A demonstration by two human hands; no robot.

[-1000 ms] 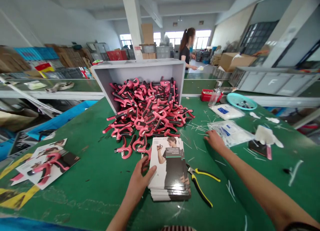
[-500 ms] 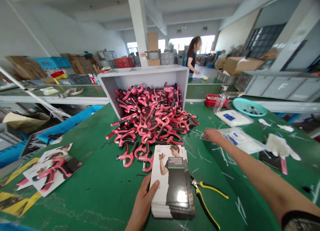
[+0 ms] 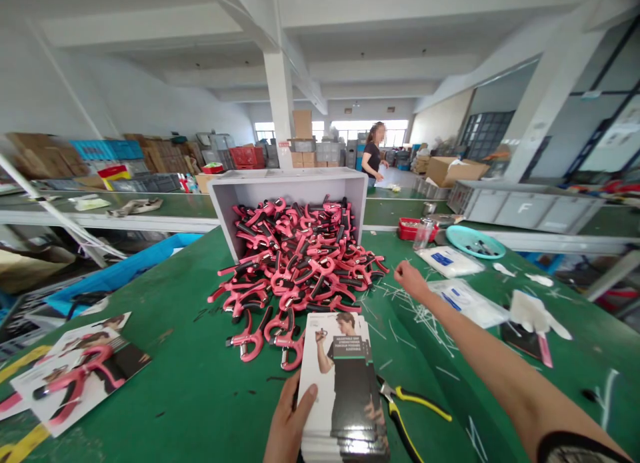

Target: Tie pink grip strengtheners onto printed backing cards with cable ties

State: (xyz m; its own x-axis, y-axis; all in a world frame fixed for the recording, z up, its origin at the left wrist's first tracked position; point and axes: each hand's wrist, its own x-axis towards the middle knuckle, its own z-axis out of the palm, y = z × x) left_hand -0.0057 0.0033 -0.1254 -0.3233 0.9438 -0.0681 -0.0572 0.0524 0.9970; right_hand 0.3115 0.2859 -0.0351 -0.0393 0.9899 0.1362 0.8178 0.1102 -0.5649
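Note:
My left hand (image 3: 289, 419) holds the left edge of a stack of printed cards (image 3: 333, 383), thumb on top. The cards picture a person with a hand grip. My right hand (image 3: 411, 280) reaches forward, its fingers closed over loose thin white plastic strips (image 3: 425, 323); whatever it pinches is hidden. Ahead lies a heap of pink and black hand grips (image 3: 300, 269), spilling from a tipped grey crate (image 3: 287, 177). Diagonal cutters (image 3: 417, 399) with yellow and black handles rest right of the stack. At the left, one hand grip (image 3: 83, 376) lies on loose cards (image 3: 37, 386).
Clear plastic bags (image 3: 467, 303), a white glove (image 3: 535, 314), a turquoise dish (image 3: 475, 241) and a red bin (image 3: 411, 229) stand on the right. A blue crate (image 3: 123, 269) is beside the table's left edge. Further back, a person (image 3: 373, 157) stands beyond the green counter.
The camera has tilted upward, so the table sits lower in view. My left hand keeps hold of the card stack. My right hand stays near the white strips with closed fingers.

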